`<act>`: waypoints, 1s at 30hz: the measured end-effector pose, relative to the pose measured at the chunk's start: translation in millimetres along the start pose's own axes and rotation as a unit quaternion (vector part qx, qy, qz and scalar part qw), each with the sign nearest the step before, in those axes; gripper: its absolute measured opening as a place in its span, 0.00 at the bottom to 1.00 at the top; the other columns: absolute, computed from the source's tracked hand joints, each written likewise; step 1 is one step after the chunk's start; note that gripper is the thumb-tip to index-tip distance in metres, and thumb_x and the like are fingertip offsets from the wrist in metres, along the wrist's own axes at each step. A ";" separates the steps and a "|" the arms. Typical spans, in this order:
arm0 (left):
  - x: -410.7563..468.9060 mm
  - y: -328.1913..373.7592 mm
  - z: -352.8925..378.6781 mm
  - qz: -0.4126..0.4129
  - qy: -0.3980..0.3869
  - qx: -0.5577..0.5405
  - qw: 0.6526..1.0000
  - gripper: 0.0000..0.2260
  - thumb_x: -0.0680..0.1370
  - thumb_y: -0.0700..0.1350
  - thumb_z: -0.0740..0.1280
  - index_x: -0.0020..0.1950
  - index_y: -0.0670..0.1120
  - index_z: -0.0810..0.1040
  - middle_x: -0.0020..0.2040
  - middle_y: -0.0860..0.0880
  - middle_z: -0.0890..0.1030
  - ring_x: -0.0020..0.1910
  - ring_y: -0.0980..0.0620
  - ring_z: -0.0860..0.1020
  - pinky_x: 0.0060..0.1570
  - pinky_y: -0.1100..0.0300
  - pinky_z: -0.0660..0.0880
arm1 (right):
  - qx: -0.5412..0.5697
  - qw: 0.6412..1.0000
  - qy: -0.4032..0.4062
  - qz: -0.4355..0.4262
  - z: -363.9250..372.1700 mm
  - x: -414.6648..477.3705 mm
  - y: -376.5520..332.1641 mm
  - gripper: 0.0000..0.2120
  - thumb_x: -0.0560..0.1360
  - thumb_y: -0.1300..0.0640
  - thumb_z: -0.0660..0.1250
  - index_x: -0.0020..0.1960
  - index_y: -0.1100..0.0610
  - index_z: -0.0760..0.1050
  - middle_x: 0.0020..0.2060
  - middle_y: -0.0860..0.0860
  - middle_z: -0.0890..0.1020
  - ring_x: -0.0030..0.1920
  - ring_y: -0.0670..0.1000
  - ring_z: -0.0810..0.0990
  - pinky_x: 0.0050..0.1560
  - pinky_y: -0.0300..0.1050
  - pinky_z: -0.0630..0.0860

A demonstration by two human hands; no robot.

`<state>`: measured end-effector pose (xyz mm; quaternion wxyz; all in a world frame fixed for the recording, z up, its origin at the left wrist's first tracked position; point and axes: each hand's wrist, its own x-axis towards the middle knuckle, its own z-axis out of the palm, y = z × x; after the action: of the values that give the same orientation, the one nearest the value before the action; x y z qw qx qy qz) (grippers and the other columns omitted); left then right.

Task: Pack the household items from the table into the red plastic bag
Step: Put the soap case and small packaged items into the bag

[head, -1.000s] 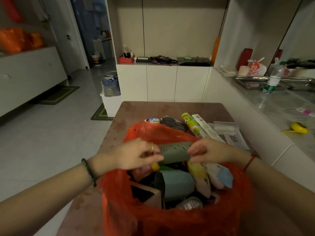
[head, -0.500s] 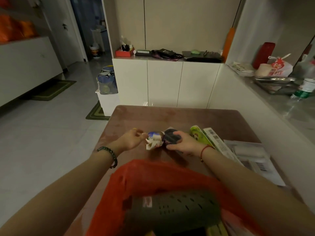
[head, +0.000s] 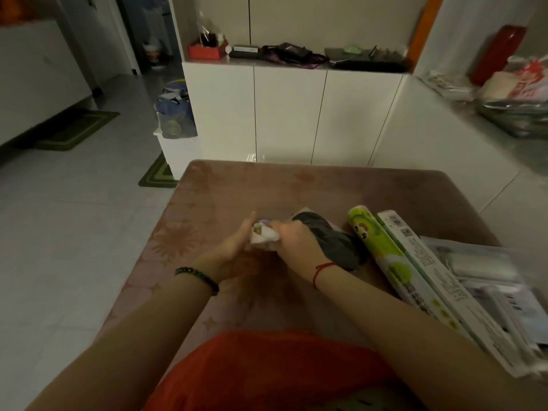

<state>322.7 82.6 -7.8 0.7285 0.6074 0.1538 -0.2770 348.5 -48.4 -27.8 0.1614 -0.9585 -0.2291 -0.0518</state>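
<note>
Now both hands, left hand (head: 234, 247) and right hand (head: 296, 243), fingers clamped on white packet (head: 264, 237) beyond red bag (head: 267, 369).

The bench (head: 207, 203) wears matt, velvety pink cloth with a faint flower pattern, the bag (head: 267, 366) is thin red plastic, and the green roll (head: 382, 247) looks glossy.

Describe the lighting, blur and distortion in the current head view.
Head view: dim, warm indoor light, no harsh glare; wide-angle bending curves the table edges and cabinet lines; motion blur smears the counter clutter at right and the clear packets; both hands and the red plastic bag look soft.
</note>
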 end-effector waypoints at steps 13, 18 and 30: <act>-34.7 -30.3 -37.4 0.054 0.043 -0.160 0.985 0.07 0.77 0.41 0.61 0.50 0.40 0.76 0.33 0.44 0.85 0.30 0.48 0.83 0.26 0.58 0.79 | 0.107 0.987 -0.045 0.114 -36.5 -20.7 70.7 0.18 0.75 0.55 0.65 0.63 0.61 0.72 0.59 0.58 0.79 0.59 0.57 0.77 0.58 0.47 0.72; -36.9 -31.9 -47.7 0.085 0.025 -0.153 0.984 0.16 0.66 0.42 0.70 0.52 0.41 0.77 0.37 0.44 0.85 0.34 0.48 0.84 0.30 0.58 0.80 | 0.019 0.962 -0.151 0.228 9.0 -9.2 113.5 0.35 0.73 0.48 0.67 0.72 0.61 0.56 0.69 0.61 0.65 0.68 0.62 0.65 0.68 0.53 0.65; -109.9 12.7 -16.0 0.141 -0.052 -0.178 0.973 0.35 0.43 0.49 0.83 0.48 0.39 0.83 0.41 0.41 0.85 0.37 0.45 0.85 0.31 0.56 0.80 | 0.308 0.917 0.123 0.221 -89.0 -54.2 50.8 0.13 0.71 0.62 0.69 0.55 0.63 0.77 0.49 0.55 0.82 0.49 0.50 0.79 0.48 0.43 0.73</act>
<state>244.2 123.3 60.6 0.8634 0.4685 0.0757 -0.1710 321.2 -143.8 32.1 0.4833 -0.8734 0.0052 -0.0593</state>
